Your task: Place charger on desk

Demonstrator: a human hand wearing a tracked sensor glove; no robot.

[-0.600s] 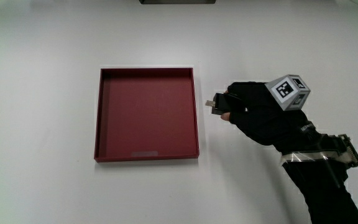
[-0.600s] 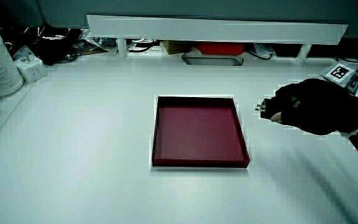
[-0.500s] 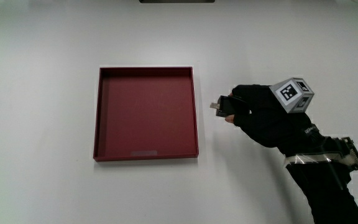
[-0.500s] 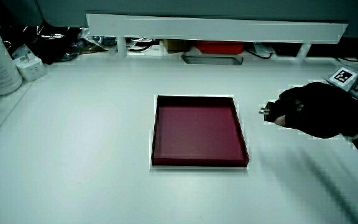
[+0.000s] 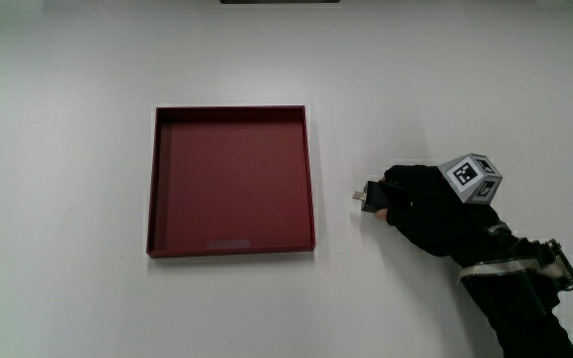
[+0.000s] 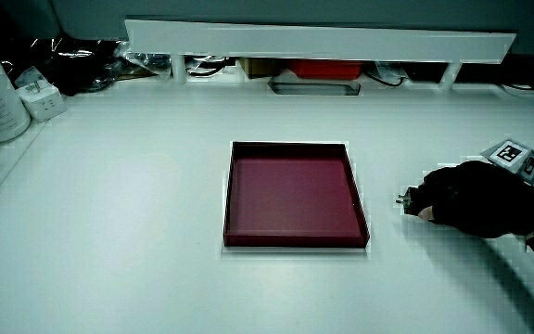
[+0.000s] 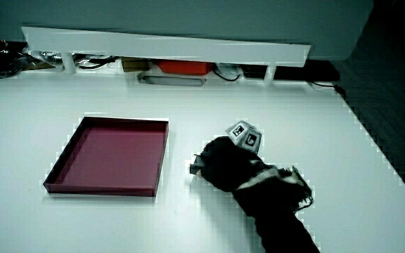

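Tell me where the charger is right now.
The charger is in the hand, low over the bare table beside the red tray, outside it.

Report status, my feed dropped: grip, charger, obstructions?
Hand shut on charger, low beside red tray. Whether charger touches desk: cannot tell. Nothing in the way.

Lab bench, white table [image 6: 137, 223], low partition [image 6: 323, 42], tangled cables [image 6: 82, 65]
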